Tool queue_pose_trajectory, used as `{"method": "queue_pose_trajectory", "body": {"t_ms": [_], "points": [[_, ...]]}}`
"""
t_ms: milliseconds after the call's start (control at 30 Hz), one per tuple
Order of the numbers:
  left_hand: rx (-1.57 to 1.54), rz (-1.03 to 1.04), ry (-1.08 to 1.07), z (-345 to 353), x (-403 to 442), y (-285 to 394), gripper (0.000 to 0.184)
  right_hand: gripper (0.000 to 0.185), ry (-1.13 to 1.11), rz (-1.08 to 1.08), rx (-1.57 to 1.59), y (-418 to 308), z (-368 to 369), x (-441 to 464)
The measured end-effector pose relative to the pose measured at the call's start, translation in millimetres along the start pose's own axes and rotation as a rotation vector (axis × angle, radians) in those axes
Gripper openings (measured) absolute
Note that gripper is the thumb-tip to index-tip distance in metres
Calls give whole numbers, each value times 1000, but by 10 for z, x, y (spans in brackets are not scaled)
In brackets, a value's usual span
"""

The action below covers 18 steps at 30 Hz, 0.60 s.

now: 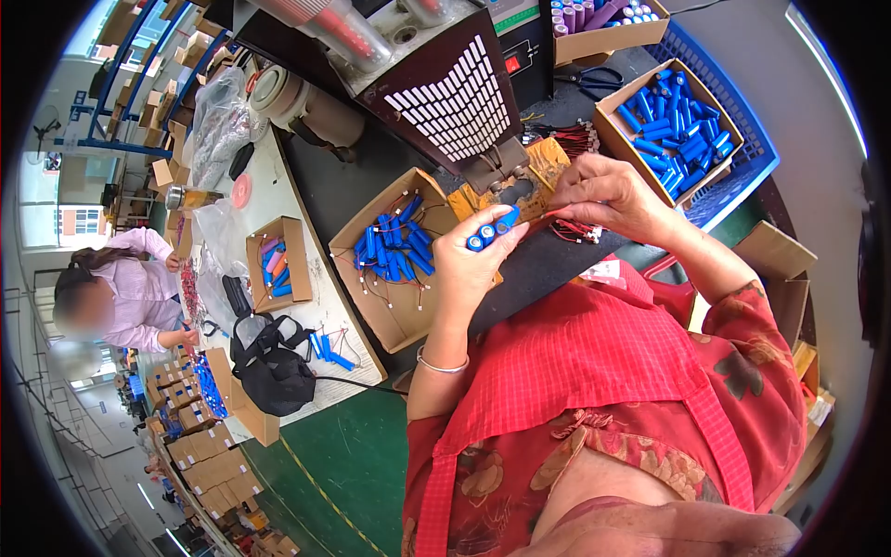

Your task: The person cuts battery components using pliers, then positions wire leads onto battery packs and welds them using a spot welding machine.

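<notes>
My left hand [471, 265] is closed around a few blue battery cells [507, 221], their round ends facing up and left. My right hand [608, 197] is pinched on a thin red wire [549, 215] close to those cells. Both hands are in front of a dark bench machine [445, 93] with a slotted white pattern, just below its yellowish worn work block [548, 162]. To the left of my left hand, a cardboard box [394, 325] holds blue cells with wires. Bundles of red and black wires [580, 230] lie under my right hand.
At the right, a cardboard box of plain blue cells [673, 130] sits in a blue plastic basket [756, 153]. Scissors [594, 82] lie behind it, near a box of purple cells [603, 23]. Leftward are a thermos [311, 102], a black bag [269, 371] and a person [130, 292] at another table.
</notes>
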State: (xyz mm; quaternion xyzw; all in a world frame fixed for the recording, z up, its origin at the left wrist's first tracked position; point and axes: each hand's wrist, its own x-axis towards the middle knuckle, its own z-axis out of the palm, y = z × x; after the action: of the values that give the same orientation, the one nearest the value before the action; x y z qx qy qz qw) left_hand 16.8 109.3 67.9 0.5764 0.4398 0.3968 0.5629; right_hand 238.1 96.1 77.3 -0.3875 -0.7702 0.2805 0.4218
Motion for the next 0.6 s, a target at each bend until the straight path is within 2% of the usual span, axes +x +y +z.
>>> {"method": "queue_pose_trajectory", "body": {"t_ms": [33,67,100,133,200,267,300,333,367,400,433,500,600], "points": [[-127,-93,-99,-42,13,42,25,17,-49,-42,92,-23,-17,10],[-127,-91,-97,-103,30,40,25,18,-106,86,207,-77,-28,-5],[-431,-189,-194,-170,50,11,26,19,-162,215,321,-127,-23,-30],[-736,-287,-290,-212,67,-31,27,19,-161,214,321,-127,2,-46],[-646,-285,-247,-192,93,-89,26,20,-90,372,484,-87,96,-72],[-359,-91,-38,-63,101,-77,28,21,11,533,587,-117,147,-45],[-273,-40,-32,-17,125,-11,20,21,12,531,589,-84,183,-32],[-272,-39,-32,-9,158,-45,20,20,68,407,442,-14,230,-19],[-71,51,-3,-10,190,-109,16,20,122,283,295,34,249,-4],[131,139,27,-1,216,-147,12,18,79,278,181,54,239,16],[194,182,63,27,238,-146,11,18,79,278,181,65,246,40],[249,201,65,12,275,-209,12,17,125,86,-19,92,277,83],[307,209,60,4,288,-209,13,16,125,91,-64,136,295,94]]}}
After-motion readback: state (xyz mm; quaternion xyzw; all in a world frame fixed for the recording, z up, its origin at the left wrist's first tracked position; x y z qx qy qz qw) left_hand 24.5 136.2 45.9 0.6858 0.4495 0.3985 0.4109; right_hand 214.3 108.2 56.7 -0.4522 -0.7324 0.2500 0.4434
